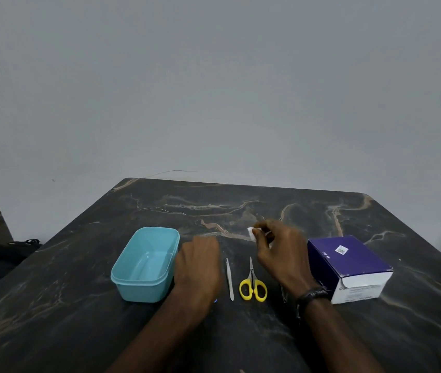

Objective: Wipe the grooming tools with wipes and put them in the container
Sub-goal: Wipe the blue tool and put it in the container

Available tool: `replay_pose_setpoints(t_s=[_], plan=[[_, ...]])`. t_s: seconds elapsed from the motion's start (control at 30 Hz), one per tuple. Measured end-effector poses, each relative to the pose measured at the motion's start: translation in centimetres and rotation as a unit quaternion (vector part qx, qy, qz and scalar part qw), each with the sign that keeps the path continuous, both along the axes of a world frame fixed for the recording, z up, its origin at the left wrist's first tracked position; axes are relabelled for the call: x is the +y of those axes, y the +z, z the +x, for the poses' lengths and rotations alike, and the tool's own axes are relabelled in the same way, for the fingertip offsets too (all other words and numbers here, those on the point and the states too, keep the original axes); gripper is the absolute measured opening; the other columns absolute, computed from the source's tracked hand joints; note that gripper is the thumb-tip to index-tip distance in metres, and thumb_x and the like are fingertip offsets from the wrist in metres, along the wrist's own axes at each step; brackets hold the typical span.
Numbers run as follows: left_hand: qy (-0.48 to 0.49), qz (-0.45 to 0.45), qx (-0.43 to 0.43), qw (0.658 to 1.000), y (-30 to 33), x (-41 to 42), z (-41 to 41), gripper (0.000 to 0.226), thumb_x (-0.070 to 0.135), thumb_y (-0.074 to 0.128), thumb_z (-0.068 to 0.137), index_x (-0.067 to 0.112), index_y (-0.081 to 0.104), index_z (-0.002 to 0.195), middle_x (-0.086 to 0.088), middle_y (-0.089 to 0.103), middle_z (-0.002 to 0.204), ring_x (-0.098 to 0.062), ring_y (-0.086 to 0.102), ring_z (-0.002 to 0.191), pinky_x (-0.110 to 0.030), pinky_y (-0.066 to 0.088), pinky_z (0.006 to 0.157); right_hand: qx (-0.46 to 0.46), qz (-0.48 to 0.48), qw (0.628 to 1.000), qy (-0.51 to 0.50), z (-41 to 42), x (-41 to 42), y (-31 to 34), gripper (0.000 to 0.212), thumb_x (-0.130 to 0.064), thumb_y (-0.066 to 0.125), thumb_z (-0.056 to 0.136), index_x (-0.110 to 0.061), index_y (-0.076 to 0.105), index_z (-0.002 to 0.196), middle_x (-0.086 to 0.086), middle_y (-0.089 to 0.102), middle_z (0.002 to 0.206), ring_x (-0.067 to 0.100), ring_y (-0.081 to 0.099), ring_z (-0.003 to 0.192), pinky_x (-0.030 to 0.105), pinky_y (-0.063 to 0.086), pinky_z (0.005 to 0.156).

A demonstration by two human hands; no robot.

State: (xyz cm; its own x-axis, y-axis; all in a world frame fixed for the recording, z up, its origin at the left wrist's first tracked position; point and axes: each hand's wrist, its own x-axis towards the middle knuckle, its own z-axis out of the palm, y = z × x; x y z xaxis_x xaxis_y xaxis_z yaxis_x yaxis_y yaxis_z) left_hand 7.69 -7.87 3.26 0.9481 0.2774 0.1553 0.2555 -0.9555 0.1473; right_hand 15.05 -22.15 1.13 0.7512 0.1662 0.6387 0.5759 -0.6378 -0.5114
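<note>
An empty light-blue container (145,265) stands on the dark marble table (241,205). To its right lie a slim metal tool (229,279) and small yellow-handled scissors (253,285). A thin metal tool (283,293) peeks out beside my right wrist. My right hand (281,251) hovers above the scissors, fingers pinched on a small white wipe (251,233). My left hand (199,265) is low over the table between the container and the slim tool, fingers curled downward; what lies under it is hidden, apart from a bit of blue at its wrist.
A purple-and-white box (348,265) sits on the table to the right of my right hand. A dark bag (6,254) lies on the floor at the left. A plain grey wall rises behind the table.
</note>
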Motion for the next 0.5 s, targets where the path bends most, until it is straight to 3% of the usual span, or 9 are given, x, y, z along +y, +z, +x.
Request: replay_pose_setpoints(t_s=[0.1, 0.2, 0.3, 0.4, 0.5], plan=[[-0.01, -0.081, -0.132, 0.988, 0.6, -0.1, 0.9, 0.012, 0.02, 0.052, 0.094, 0.012, 0.06, 0.098, -0.007, 0.066, 0.098, -0.019, 0.061, 0.084, -0.029, 0.047, 0.07, 0.04, 0.108, 0.992, -0.051, 0.1, 0.2, 0.1, 0.005, -0.023, 0.068, 0.085, -0.024, 0.073, 0.084, -0.012, 0.071, 0.079, 0.0, 0.062, 0.075, 0.021, 0.049, 0.067], [-0.081, -0.223, -0.234, 0.943, -0.1, -0.3, 2.6, 0.019, 0.029, 0.058, 0.092, 0.014, 0.063, 0.082, 0.001, 0.066, 0.072, -0.011, 0.057, 0.064, -0.027, 0.044, 0.059, 0.086, 0.201, 0.975, -0.049, 0.4, 0.2, 0.2, 0.007, -0.02, 0.07, 0.083, -0.025, 0.075, 0.079, -0.015, 0.071, 0.075, -0.002, 0.064, 0.076, 0.018, 0.047, 0.066], [-0.133, -0.397, -0.25, 0.873, -1.3, -0.7, 3.8, 0.014, 0.027, 0.067, 0.087, 0.014, 0.066, 0.081, 0.003, 0.068, 0.067, -0.006, 0.063, 0.057, -0.026, 0.053, 0.051, 0.114, 0.256, 0.96, -0.011, 0.4, 0.1, 0.3, 0.007, -0.014, 0.071, 0.083, -0.021, 0.074, 0.083, -0.009, 0.073, 0.075, 0.0, 0.068, 0.072, 0.009, 0.047, 0.059], [-0.133, -0.49, -0.25, 0.825, -2.2, -1.1, 3.8, 0.013, 0.025, 0.068, 0.087, 0.014, 0.066, 0.081, -0.003, 0.07, 0.067, -0.005, 0.061, 0.05, -0.022, 0.048, 0.043, 0.157, 0.307, 0.939, 0.001, 0.5, 0.2, 0.3, 0.012, -0.009, 0.072, 0.082, -0.018, 0.071, 0.09, -0.003, 0.074, 0.074, 0.007, 0.071, 0.067, 0.021, 0.054, 0.06], [-0.149, -0.531, -0.234, 0.8, -2.6, -1.2, 3.3, 0.013, 0.024, 0.069, 0.086, 0.012, 0.066, 0.081, -0.007, 0.07, 0.068, -0.005, 0.059, 0.047, -0.023, 0.046, 0.041, 0.189, 0.347, 0.918, 0.016, 0.4, 0.5, 0.4, 0.017, -0.006, 0.072, 0.081, -0.011, 0.069, 0.096, 0.001, 0.074, 0.074, 0.013, 0.073, 0.068, 0.029, 0.057, 0.063]])
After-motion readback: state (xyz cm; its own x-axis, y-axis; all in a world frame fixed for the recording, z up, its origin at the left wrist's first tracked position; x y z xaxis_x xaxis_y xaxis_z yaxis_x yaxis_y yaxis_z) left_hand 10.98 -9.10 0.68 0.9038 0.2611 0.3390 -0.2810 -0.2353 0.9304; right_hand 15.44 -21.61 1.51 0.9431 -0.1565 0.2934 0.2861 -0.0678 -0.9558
